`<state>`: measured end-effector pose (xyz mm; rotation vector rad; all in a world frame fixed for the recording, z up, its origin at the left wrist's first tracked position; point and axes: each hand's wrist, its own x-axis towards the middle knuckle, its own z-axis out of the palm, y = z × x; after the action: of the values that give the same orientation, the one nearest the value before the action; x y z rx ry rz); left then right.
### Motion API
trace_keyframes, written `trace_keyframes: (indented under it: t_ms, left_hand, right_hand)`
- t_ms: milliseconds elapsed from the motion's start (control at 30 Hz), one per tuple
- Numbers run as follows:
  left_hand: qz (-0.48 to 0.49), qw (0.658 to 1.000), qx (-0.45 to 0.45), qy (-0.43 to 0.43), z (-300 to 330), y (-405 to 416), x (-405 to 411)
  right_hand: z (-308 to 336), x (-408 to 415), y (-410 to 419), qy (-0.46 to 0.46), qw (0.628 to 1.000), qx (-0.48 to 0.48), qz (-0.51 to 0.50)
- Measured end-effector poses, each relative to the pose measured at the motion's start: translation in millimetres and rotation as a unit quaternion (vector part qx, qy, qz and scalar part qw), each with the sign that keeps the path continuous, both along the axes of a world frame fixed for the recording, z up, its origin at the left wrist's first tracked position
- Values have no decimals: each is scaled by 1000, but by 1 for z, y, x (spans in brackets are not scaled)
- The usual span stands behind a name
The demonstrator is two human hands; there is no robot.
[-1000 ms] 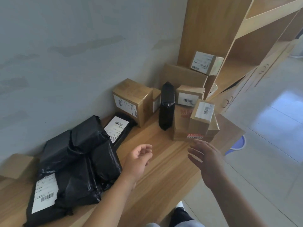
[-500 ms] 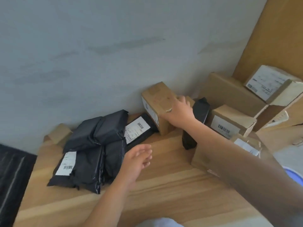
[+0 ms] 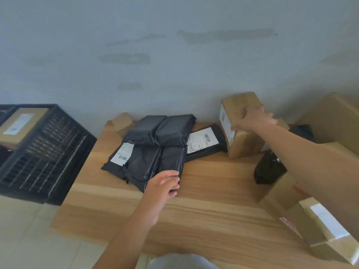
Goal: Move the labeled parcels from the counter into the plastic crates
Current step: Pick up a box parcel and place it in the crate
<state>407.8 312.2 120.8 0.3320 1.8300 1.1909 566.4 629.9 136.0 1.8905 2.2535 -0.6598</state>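
My left hand [image 3: 165,183] lies flat, fingers spread, on the near corner of the black mailer stack [image 3: 153,150], closed on nothing; I judge it steadies the slippery bags. Farther along the tabletop [image 3: 204,200], my right hand [image 3: 250,118] clamps over the top edge of the cardboard box [image 3: 239,125], thumb on its labelled face, placed for a lift; whether the box has left the wood is unclear. More parcels lie at the right. Beyond the tabletop's left end stands the black crate [image 3: 44,152], already holding one labelled carton [image 3: 20,123]. The rest of its interior is hidden.
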Motion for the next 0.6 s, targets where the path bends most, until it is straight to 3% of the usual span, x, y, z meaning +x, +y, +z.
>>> trace_keyframes:
  t_ms: [233,333,467,600]
  left_hand:
    - [-37,999,35,13,3,-4,-24]
    - [-89,991,61,76,18,0,-42]
    - [-212,937,121,252,59,7,-77]
    - [-302,880,201,308,119,12,-121]
  right_hand:
    - [27,23,-27,18,996,85,20]
    - [62,33,-52,61,992,100,57]
    - [111,27,-102,63,975,100,190]
    - [141,4,-167,-4,939,123,320]
